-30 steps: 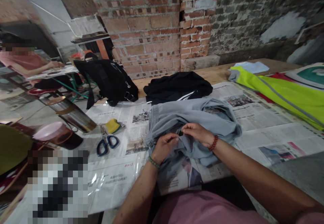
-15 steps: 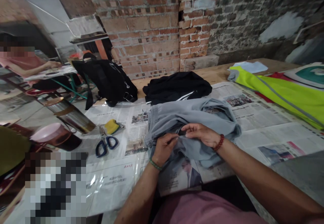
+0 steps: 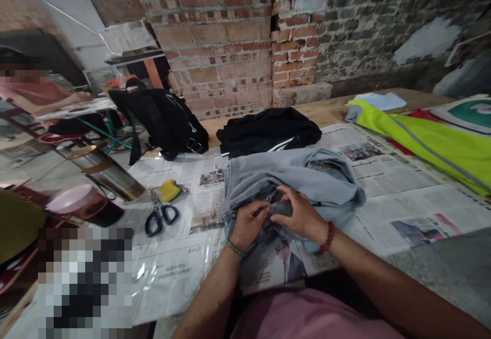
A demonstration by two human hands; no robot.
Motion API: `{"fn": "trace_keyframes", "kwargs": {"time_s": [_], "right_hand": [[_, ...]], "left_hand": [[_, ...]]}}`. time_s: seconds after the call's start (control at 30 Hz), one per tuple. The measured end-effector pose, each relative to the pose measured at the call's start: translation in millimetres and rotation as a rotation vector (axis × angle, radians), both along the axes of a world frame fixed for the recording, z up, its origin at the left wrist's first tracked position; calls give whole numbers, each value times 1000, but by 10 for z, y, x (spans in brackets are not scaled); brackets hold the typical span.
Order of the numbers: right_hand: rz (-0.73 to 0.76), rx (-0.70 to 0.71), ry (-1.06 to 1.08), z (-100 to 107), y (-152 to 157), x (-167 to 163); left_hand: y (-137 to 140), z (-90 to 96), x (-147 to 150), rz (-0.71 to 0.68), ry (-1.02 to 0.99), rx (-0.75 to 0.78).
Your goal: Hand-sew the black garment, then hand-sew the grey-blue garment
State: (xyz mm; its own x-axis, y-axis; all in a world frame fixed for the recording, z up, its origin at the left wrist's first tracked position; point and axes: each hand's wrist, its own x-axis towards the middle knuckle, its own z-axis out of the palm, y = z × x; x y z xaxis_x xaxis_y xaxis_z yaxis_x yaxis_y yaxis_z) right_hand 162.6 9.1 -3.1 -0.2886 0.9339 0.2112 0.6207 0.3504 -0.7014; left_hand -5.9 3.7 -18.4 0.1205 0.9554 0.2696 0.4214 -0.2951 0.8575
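A pair of light grey pants (image 3: 291,167) with a gathered waistband lies crumpled in front of me, a darker grey inner part showing between my hands. My left hand (image 3: 247,225), with a green bead bracelet, pinches a fold of this cloth between thumb and fingertips. Over the same fold is my right hand (image 3: 303,216), wearing a red bead bracelet. Its thumb and forefinger are spread apart around the darker cloth, and whether they touch it is unclear. Any small item at the left fingertips is too small to make out.
Scissors (image 3: 161,219) with blue handles and a yellow sponge-like piece (image 3: 169,190) lie left. Beyond are a steel flask (image 3: 107,173), a lidded cup (image 3: 86,206), a black bag (image 3: 161,119) and black clothing (image 3: 268,129). A yellow-green garment (image 3: 422,139) lies right. Another person (image 3: 34,93) sits far left.
My right hand has turned, and its thumb and forefinger have moved apart from a pinch. My left hand keeps its pinch in nearly the same place. The inner cloth shows more.
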Motion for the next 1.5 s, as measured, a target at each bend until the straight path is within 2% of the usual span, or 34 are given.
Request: {"fn": "trace_keyframes", "kwargs": {"time_s": [0.13,0.3,0.73,1.13,1.27,1.4,1.5], "right_hand": [[-18,-24,14,-8,4,7],[27,-8,18,23,-24,13],[-29,36,29,-15,-18,-4],[-60,-108,110,-60,64,0],[6,-206,160,-45,75,52],[122,-262,331,15,84,96],[143,-371,431,55,108,84]], "left_hand": [[-10,9,1,-7,-13,2],[-8,29,8,2,-7,7],[-9,15,12,-9,3,2],[-28,40,10,-102,-34,17],[-25,32,1,-108,-28,-5],[-17,22,-3,-94,-38,-13],[-22,28,1,-113,-35,-24]]}}
